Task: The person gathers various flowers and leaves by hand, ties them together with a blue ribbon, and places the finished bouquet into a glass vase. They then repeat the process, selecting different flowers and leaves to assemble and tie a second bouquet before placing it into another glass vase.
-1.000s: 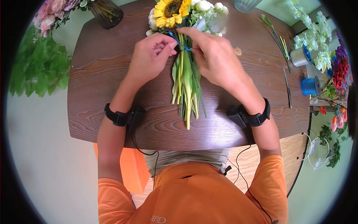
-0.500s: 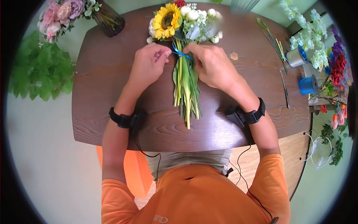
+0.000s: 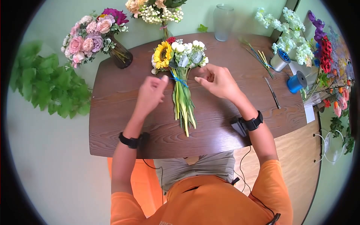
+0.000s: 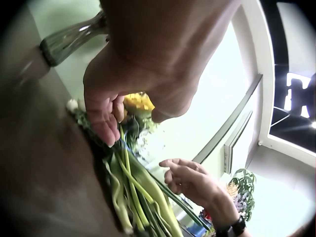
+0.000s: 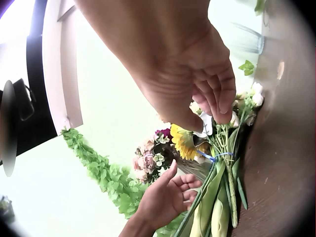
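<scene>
A bouquet with a yellow sunflower (image 3: 163,54), white blooms (image 3: 180,47) and long green stems (image 3: 183,107) lies on the table. A blue ribbon (image 3: 180,81) is tied round its stems just below the flowers. My left hand (image 3: 150,93) hovers left of the ribbon with loosely bent fingers and nothing in them. On the other side, my right hand (image 3: 219,81) is apart from the stems, its fingers loosely bent. In the right wrist view the ribbon (image 5: 212,158) shows as a small knot with short ends.
Loose cut stems (image 3: 258,56), a clear-and-blue spool (image 3: 280,60), a blue ribbon spool (image 3: 296,82) and a thin dark tool (image 3: 272,93) lie at the right. Behind stand a dark vase (image 3: 120,54) of pink flowers and a clear glass vase (image 3: 222,24).
Both hands have let go of the blue ribbon and drawn apart, left and right of the bouquet. The head view has tilted up, showing more of the table's back.
</scene>
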A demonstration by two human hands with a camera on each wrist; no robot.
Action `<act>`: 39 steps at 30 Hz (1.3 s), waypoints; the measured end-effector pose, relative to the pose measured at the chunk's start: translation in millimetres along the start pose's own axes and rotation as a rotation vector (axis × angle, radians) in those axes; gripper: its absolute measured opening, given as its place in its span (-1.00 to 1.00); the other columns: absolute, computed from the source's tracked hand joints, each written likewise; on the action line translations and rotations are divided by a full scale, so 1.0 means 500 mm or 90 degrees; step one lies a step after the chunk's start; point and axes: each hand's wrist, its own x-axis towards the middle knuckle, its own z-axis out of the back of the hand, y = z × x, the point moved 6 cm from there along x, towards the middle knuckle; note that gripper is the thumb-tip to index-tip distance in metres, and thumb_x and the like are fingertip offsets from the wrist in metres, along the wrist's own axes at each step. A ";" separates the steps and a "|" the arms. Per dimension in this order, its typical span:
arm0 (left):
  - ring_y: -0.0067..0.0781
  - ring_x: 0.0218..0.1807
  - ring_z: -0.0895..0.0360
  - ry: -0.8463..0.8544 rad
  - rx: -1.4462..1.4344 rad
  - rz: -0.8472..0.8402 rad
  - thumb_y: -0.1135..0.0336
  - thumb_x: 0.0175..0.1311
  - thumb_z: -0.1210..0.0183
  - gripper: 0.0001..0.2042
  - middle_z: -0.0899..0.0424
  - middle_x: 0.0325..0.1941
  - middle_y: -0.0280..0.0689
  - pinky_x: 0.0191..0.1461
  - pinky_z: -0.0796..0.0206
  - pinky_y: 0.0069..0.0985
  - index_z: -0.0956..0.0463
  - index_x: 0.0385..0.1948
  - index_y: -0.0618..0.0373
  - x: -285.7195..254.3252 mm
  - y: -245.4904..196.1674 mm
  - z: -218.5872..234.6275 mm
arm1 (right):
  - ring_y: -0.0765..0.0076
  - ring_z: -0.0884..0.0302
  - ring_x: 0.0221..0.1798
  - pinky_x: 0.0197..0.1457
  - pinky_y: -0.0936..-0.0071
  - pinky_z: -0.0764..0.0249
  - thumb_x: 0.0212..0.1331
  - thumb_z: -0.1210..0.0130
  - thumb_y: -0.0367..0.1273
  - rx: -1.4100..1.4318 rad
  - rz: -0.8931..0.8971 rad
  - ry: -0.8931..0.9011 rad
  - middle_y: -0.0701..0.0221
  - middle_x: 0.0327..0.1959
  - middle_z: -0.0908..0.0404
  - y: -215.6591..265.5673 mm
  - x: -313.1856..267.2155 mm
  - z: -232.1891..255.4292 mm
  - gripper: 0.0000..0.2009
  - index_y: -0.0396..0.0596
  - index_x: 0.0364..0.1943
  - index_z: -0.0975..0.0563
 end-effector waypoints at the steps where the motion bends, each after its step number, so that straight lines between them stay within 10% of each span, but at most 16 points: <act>1: -0.58 -0.38 -0.58 0.027 -0.020 0.046 -0.04 0.43 -0.24 -0.54 -0.61 -0.29 -0.30 -0.34 -0.53 -0.57 -0.48 -0.10 0.28 -0.018 0.005 -0.034 | 0.37 -0.63 -0.47 -0.32 0.38 -0.54 0.21 -0.36 -0.28 0.023 -0.028 0.023 0.29 -0.52 -0.67 -0.018 -0.005 -0.005 -0.68 -0.26 -0.12 -0.62; 5: -0.44 -0.29 -0.62 0.000 0.122 -0.080 -0.32 0.12 -0.38 -0.17 -0.65 -0.25 -0.14 -0.22 -0.53 -0.47 -0.48 -0.08 0.52 0.000 0.058 -0.109 | 0.62 -0.56 -0.47 -0.39 0.59 -0.50 0.32 -0.33 -0.19 0.218 -0.143 0.126 0.47 -0.49 -0.63 -0.073 -0.025 -0.061 -0.68 -0.22 -0.16 -0.63; 17: -0.48 -0.44 -0.64 -0.040 0.235 0.046 0.15 0.16 -0.36 -0.70 -0.70 -0.48 -0.25 -0.34 -0.47 -0.38 -0.67 -0.50 0.25 0.085 0.060 -0.155 | 0.45 -0.64 -0.16 -0.06 0.50 -0.64 0.42 -0.16 0.00 0.415 -0.241 0.080 0.29 -0.21 -0.66 -0.127 -0.050 -0.121 -0.50 -0.29 -0.05 -0.58; 23: -0.48 -0.49 -0.58 -0.025 -0.037 0.006 0.36 0.18 -0.25 -0.78 -0.64 -0.46 -0.29 -0.41 -0.46 -0.45 -0.54 -0.21 0.26 0.004 0.017 -0.141 | 0.32 -0.62 0.08 0.18 0.40 -0.56 0.39 -0.12 0.12 0.523 -0.256 0.113 0.18 0.02 -0.63 -0.088 -0.070 -0.126 -0.33 -0.36 0.10 -0.52; 28: -0.51 -0.44 -0.55 0.197 -0.361 -0.061 0.35 0.32 -0.27 -0.73 -0.56 -0.40 -0.32 -0.35 -0.49 -0.50 -0.42 -0.07 0.17 -0.134 -0.088 -0.142 | 0.37 -0.55 0.23 0.30 0.33 -0.50 0.34 -0.23 0.04 0.711 -0.095 0.231 0.27 0.17 -0.60 -0.013 -0.077 -0.145 -0.32 -0.24 0.29 -0.41; 32: -0.50 -0.40 -0.55 0.411 -0.530 -0.080 0.37 0.34 -0.26 -0.74 -0.55 -0.39 -0.29 -0.33 -0.50 -0.48 -0.43 -0.04 0.20 -0.201 -0.110 -0.165 | 0.29 -0.58 0.22 0.26 0.28 -0.57 0.28 -0.33 -0.12 0.913 0.011 0.407 0.12 0.27 -0.55 0.137 -0.108 -0.127 -0.31 -0.27 0.35 -0.34; 34: -0.47 -0.39 -0.59 0.439 -0.549 -0.081 0.33 0.28 -0.31 -0.75 -0.60 -0.42 -0.27 -0.29 -0.50 -0.47 -0.48 -0.14 0.23 -0.219 -0.132 -0.165 | 0.41 -0.72 -0.36 -0.37 0.46 -0.70 0.30 -0.32 -0.20 0.953 0.010 0.292 0.10 0.06 -0.67 0.187 -0.111 -0.105 -0.39 -0.34 0.28 -0.38; 35: -0.42 -0.33 -0.63 0.466 -0.519 -0.074 0.33 0.30 -0.30 -0.72 -0.63 -0.36 -0.23 -0.23 -0.54 -0.44 -0.48 -0.09 0.25 -0.222 -0.127 -0.163 | 0.22 -0.72 -0.03 -0.25 0.40 -0.74 0.28 -0.33 -0.26 0.878 -0.003 0.331 -0.06 0.13 -0.62 0.182 -0.113 -0.098 -0.40 -0.36 0.27 -0.39; 39: -0.22 -0.09 -0.72 0.501 -0.446 0.002 0.38 0.33 -0.27 -0.65 -0.67 -0.12 -0.12 -0.06 -0.60 -0.35 -0.44 0.06 0.31 -0.239 -0.123 -0.157 | 0.31 -0.71 -0.23 -0.34 0.48 -0.71 0.30 -0.28 -0.39 0.738 -0.155 0.228 0.12 -0.16 -0.73 0.187 -0.133 -0.062 -0.73 -0.32 -0.07 -0.56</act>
